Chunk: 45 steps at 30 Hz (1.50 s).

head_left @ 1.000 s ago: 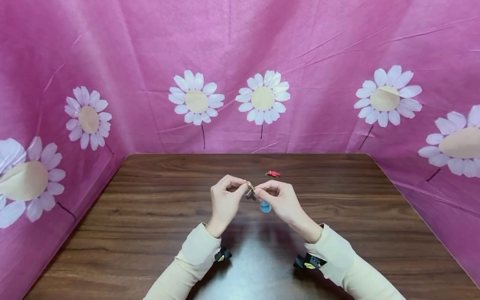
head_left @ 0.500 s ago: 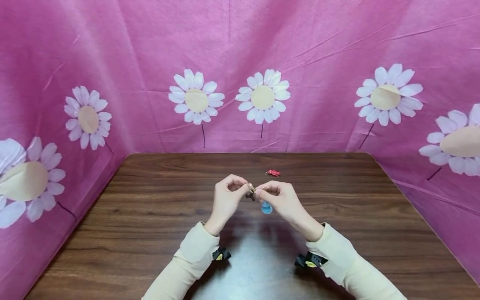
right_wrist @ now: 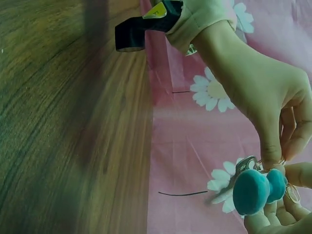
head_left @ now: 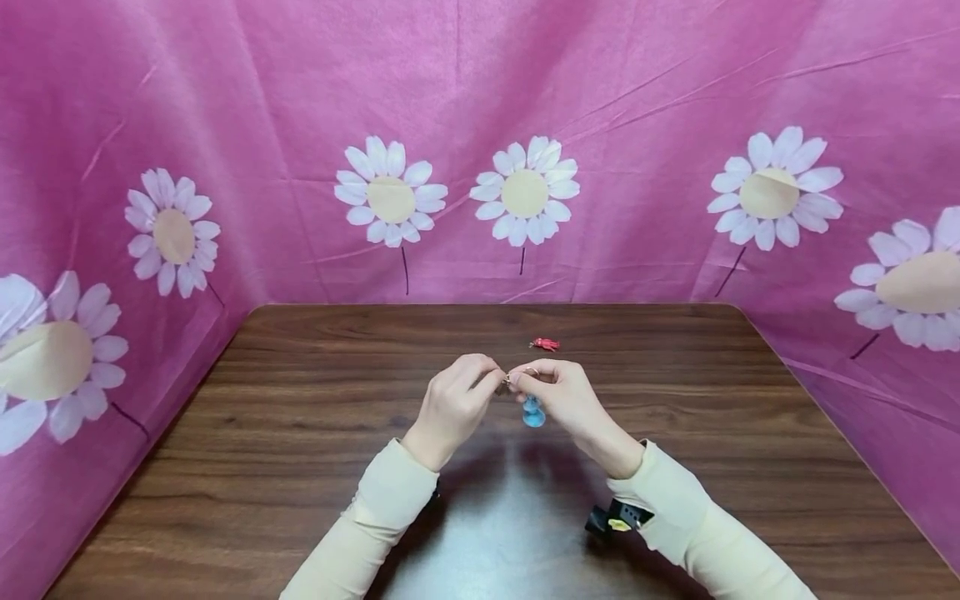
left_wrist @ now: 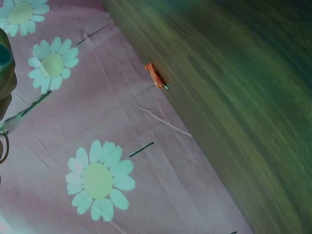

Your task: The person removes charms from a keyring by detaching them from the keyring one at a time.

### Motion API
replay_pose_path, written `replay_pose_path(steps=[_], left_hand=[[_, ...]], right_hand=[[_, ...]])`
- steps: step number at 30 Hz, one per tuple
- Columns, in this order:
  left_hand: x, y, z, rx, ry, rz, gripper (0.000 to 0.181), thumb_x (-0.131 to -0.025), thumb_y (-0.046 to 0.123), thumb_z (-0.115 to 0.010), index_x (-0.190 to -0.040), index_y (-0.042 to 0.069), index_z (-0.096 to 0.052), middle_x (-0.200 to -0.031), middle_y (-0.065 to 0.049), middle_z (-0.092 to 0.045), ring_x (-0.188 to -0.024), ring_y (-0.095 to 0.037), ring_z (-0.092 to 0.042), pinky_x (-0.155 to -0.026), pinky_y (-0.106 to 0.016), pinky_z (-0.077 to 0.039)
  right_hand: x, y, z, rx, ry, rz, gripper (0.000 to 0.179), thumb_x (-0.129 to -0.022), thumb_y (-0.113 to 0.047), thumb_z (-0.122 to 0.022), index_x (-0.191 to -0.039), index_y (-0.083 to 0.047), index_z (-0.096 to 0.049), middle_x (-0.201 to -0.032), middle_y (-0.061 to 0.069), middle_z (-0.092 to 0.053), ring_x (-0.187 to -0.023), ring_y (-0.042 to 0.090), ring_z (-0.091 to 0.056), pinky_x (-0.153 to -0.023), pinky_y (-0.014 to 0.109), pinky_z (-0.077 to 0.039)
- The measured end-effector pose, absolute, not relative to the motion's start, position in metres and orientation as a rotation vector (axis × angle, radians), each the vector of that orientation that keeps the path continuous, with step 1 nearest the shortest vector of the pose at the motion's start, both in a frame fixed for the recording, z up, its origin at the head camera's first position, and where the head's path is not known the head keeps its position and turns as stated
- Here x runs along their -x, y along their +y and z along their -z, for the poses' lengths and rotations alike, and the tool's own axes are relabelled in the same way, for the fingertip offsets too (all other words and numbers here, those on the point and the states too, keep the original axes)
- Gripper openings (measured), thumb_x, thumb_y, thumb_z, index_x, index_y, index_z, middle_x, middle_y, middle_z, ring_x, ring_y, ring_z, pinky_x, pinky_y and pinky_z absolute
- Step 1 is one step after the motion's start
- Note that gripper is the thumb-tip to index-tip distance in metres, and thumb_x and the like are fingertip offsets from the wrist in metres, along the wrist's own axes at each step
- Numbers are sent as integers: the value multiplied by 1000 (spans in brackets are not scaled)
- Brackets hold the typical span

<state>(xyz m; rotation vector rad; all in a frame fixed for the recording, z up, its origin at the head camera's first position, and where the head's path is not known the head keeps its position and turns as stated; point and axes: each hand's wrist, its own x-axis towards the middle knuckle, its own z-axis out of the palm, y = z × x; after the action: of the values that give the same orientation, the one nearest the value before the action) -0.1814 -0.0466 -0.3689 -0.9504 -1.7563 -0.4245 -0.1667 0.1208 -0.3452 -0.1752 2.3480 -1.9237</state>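
Both hands meet above the table's middle. My left hand (head_left: 453, 408) pinches small gold-coloured metal between thumb and fingertips; in the right wrist view a blurred silvery key (right_wrist: 246, 165) hangs beside those fingertips. Thumb and forefinger of my right hand (head_left: 573, 404) pinch a gold-coloured key ring (head_left: 532, 372). Below it dangles a blue, two-lobed charm (head_left: 533, 412), seen close as turquoise and rounded (right_wrist: 251, 191). How the metal parts link is hidden by the fingers. Another ring loop (left_wrist: 4, 146) shows at the left wrist view's left edge.
A small red charm (head_left: 546, 344) with a metal clasp lies on the wooden table (head_left: 300, 417) beyond the hands. Pink cloth (head_left: 465, 83) printed with white daisies rises along the back and both sides. A wrist camera (head_left: 617, 518) sits under the right sleeve.
My left hand has turned, showing more of its back and hiding its wrist camera. Its fingertips now cover most of the dark keys. My right hand keeps its hold, almost still.
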Motion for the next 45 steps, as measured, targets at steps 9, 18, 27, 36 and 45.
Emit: replay_pose_path(steps=[9,18,27,36,45], left_hand=[[182,-46,369,881,-1813,543,14,-81,1,-62,-70,7,-58,-72,0,-56,-63,-12,-56,-57,-17,-50],[182,-48,369,719,-1826,1113,13,-71,-5,-69,-70,7,-66,-68,-2,-62,-57,-10,-59,-53,-13,-48],[187,-65,357,493,-2131,1354,10,-72,-3,-72,-72,5,-65,-71,-3,-64,-59,-9,-62,-55,-16,-52],[188,-71,362,586,-2386,894,7,-73,12,-73,-75,13,-66,-73,4,-68,-67,-9,-64,-64,-31,-50],[204,-83,368,668,-2567,645,8,-73,5,-71,-76,12,-68,-73,-1,-66,-68,-17,-64,-63,-39,-51]], right_hand=[[166,118,347,260,2440,1910,19,-82,-10,-66,-93,5,-67,-71,7,-67,-59,5,-57,-48,18,-44],[163,118,347,465,2573,1893,13,-82,-10,-65,-89,1,-68,-66,12,-62,-52,3,-51,-46,18,-43],[172,139,366,366,2467,1861,19,-84,-3,-62,-98,10,-63,-79,11,-69,-64,6,-62,-54,19,-51],[183,145,374,449,2548,1686,18,-80,4,-63,-98,8,-63,-84,20,-68,-65,9,-61,-56,25,-54],[215,165,381,431,3013,1316,13,-74,-3,-71,-88,-3,-69,-79,7,-70,-69,12,-61,-64,24,-47]])
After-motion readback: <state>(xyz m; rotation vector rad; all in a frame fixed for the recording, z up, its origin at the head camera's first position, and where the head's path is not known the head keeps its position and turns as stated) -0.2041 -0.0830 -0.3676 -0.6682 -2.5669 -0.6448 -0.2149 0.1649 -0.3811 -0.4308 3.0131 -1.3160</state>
